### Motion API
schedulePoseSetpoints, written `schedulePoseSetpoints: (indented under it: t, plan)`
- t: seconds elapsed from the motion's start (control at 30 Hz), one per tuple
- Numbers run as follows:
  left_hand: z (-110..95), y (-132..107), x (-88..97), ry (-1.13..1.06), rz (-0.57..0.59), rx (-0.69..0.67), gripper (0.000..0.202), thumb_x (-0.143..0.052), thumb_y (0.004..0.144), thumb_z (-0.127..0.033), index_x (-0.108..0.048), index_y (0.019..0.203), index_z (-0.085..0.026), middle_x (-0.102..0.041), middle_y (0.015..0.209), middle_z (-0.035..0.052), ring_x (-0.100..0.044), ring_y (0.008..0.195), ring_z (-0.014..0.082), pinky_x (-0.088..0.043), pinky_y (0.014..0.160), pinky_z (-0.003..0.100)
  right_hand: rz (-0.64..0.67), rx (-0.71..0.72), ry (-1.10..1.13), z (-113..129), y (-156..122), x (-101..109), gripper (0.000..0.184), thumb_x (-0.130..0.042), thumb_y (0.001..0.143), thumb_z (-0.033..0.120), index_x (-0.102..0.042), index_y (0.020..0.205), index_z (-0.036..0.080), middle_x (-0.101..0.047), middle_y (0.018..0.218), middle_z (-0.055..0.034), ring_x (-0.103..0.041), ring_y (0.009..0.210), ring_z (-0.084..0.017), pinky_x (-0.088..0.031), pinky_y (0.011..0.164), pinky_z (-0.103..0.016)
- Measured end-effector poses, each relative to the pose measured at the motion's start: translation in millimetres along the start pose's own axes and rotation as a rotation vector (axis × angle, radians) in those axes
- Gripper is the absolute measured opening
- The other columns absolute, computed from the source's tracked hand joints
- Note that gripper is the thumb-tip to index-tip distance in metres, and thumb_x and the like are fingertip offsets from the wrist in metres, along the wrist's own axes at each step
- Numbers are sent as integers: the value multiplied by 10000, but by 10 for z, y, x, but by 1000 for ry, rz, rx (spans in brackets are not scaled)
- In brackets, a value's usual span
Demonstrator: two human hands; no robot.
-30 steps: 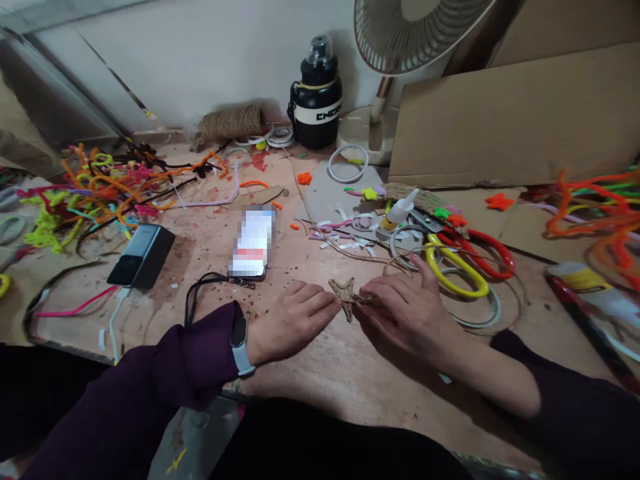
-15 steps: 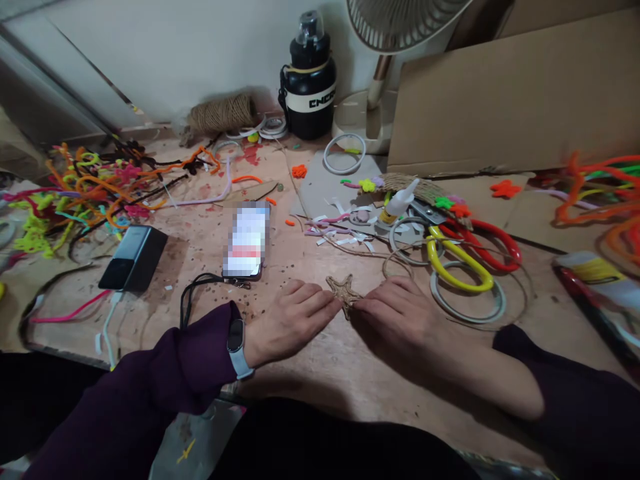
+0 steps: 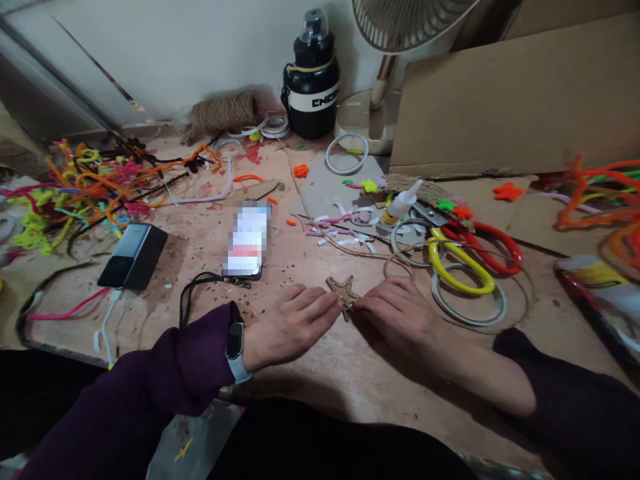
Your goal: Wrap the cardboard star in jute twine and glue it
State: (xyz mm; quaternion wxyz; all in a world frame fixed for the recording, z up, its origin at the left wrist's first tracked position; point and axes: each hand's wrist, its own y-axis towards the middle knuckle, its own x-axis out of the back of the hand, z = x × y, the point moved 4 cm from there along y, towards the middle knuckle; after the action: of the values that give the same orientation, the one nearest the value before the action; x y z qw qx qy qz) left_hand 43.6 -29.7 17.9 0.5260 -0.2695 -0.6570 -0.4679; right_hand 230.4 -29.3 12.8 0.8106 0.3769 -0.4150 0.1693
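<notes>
A small star wrapped in brown twine [image 3: 343,289] lies flat on the wooden table [image 3: 330,373] in front of me. My left hand [image 3: 293,321] rests palm down with its fingers together, the fingertips pressing on the star's left side. My right hand [image 3: 400,313] comes in from the right, fingers curled, pinching the star's lower right point. A loose strand of twine [image 3: 397,263] loops away behind my right hand. A grey band sits on my left wrist.
A phone [image 3: 247,241] and a black power bank [image 3: 133,255] lie to the left. Yellow-handled scissors [image 3: 457,267], red-handled scissors [image 3: 493,243], tape rings and a glue bottle [image 3: 400,203] sit at right. Pipe cleaners [image 3: 85,183] pile at far left. A twine spool [image 3: 223,112], black bottle [image 3: 313,83], fan and cardboard stand behind.
My right hand's fingers have drawn in, off the yellow scissors, and closed on the star's point. The left hand and the star have stayed put. My head has tilted slightly.
</notes>
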Motion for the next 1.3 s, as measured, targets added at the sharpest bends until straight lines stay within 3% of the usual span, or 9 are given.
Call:
schedulePoseSetpoints:
  t: [0.17,0.37,0.43,0.5,0.57,0.63,0.7,1.3]
  plan:
    - [44,-18,-16,-166,-120,97,214,-459,1001,-105,-574,1181,-114,-699,1099,97,-642,1001,193,-524,873,332,31,-13,17,-14,-31,-24,121,-519,957,110,-622,986,167,-666,821,-46,-579,760,-165,-417,807,-365]
    - [116,25,-53,-320,-119,259,148,-502,1003,-195,-614,1096,-163,-681,1030,88,-640,956,195,-544,838,344,30,-52,-5,4,-26,-48,124,-507,975,159,-625,958,191,-666,803,-31,-585,746,-158,-409,815,-355]
    - [151,36,-36,-400,-115,373,146,-535,996,-254,-605,1075,-154,-676,960,75,-639,882,186,-536,786,327,17,-47,-7,4,-26,-56,113,-517,971,158,-621,942,190,-663,797,-29,-578,740,-154,-406,813,-352]
    - [191,42,-46,-508,-34,535,179,-554,987,-320,-594,1036,-153,-654,828,33,-614,732,157,-504,672,287,16,-39,-3,-1,-28,-61,111,-521,970,155,-619,927,187,-660,796,-30,-574,743,-155,-402,811,-352]
    - [192,58,-80,-595,140,626,218,-519,1003,-358,-591,927,-167,-616,710,-8,-564,613,131,-440,578,257,20,-23,7,-2,-26,-59,106,-526,969,150,-615,922,185,-660,795,-32,-569,743,-155,-399,804,-354]
    - [174,90,-86,-579,256,615,286,-477,1019,-352,-576,819,-173,-613,701,-1,-563,627,136,-422,593,265,24,-3,16,6,-18,-51,88,-541,963,138,-610,926,178,-665,799,-36,-567,741,-156,-398,794,-357]
    - [163,125,-78,-525,300,579,299,-469,1019,-341,-567,792,-173,-624,742,16,-574,676,152,-427,632,281,21,14,22,28,-1,-40,70,-559,951,115,-605,934,166,-670,803,-45,-565,736,-157,-401,779,-359]
    - [117,194,-80,-387,387,543,254,-459,1007,-334,-585,868,-163,-634,850,57,-600,798,204,-467,714,328,5,48,48,145,60,-37,87,-581,916,55,-622,910,131,-659,748,-48,-568,691,-156,-413,745,-365]
